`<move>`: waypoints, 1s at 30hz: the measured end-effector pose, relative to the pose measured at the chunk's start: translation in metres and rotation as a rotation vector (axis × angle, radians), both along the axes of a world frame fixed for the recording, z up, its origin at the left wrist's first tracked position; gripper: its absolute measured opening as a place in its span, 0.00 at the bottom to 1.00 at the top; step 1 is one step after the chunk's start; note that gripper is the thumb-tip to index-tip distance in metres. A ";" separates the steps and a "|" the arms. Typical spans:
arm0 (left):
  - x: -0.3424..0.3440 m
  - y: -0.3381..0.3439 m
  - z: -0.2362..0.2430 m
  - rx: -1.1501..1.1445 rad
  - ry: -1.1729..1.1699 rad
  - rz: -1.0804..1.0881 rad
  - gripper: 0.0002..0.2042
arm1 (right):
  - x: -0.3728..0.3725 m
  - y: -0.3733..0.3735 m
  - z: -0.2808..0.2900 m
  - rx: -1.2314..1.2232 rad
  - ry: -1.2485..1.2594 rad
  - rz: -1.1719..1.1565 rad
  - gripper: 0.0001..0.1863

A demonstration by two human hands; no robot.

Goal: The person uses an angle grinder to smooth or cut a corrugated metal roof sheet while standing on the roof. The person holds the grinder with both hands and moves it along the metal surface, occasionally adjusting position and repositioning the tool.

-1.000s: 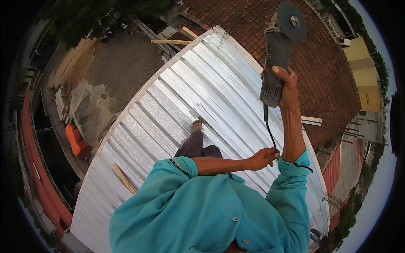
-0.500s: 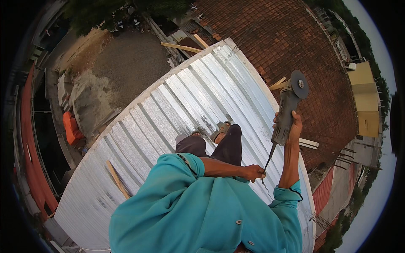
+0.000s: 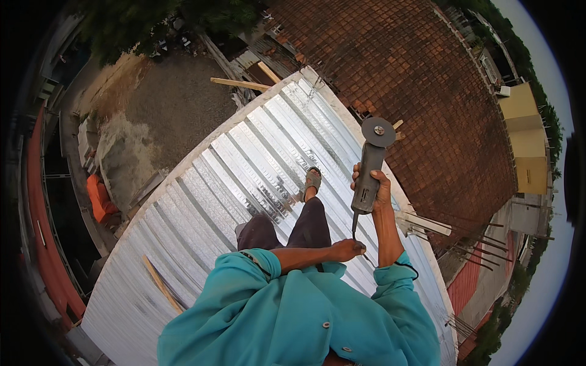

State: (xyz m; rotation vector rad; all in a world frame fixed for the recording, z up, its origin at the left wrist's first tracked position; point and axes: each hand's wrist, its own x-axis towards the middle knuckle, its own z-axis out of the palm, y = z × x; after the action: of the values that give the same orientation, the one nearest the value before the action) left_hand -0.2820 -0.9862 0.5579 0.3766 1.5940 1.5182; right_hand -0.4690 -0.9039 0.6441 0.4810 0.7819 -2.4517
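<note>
My right hand (image 3: 382, 190) is wrapped round the dark body of an angle grinder (image 3: 367, 174). The grinder is held up, its round grey disc (image 3: 370, 135) at the far end and its flat face towards me. From the grinder's near end a black power cord (image 3: 355, 223) runs down to my left hand (image 3: 348, 250), whose fingers are closed on it. Beyond my left hand the loose cord trails to the right. Under me lies a ribbed silver metal roof (image 3: 227, 183), with one sandalled foot (image 3: 312, 179) stepping on it.
A wooden strip (image 3: 160, 282) lies on the metal sheets at left. Past the roof's right edge slopes a brown tiled roof (image 3: 409, 79), with steel bars (image 3: 488, 244) sticking out nearby. Wooden pieces (image 3: 241, 84) jut out at the far corner. The ground (image 3: 183, 104) drops away at left.
The grinder and my right hand have moved left and a little nearer, and the disc has turned to face me more. One foot has stepped forward; my left hand still grips the cord.
</note>
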 end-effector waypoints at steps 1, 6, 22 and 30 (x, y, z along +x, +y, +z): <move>-0.015 -0.001 -0.001 -0.064 -0.054 -0.093 0.23 | -0.010 0.006 -0.009 0.048 -0.023 0.025 0.25; -0.068 0.017 -0.019 -0.172 -0.079 -0.135 0.27 | -0.075 0.032 -0.020 0.459 -0.090 0.171 0.22; -0.169 -0.239 -0.142 -0.688 -0.264 1.297 0.20 | -0.271 0.099 -0.111 0.620 -0.110 0.588 0.28; -0.045 -0.251 -0.098 -0.623 -0.695 1.616 0.25 | -0.307 0.093 -0.111 0.688 -0.150 0.747 0.24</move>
State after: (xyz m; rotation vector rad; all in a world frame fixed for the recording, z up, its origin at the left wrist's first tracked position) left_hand -0.3271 -1.2375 0.4595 -1.9761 1.5655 1.6332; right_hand -0.7762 -0.8114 0.5333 0.4853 1.4298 -1.4148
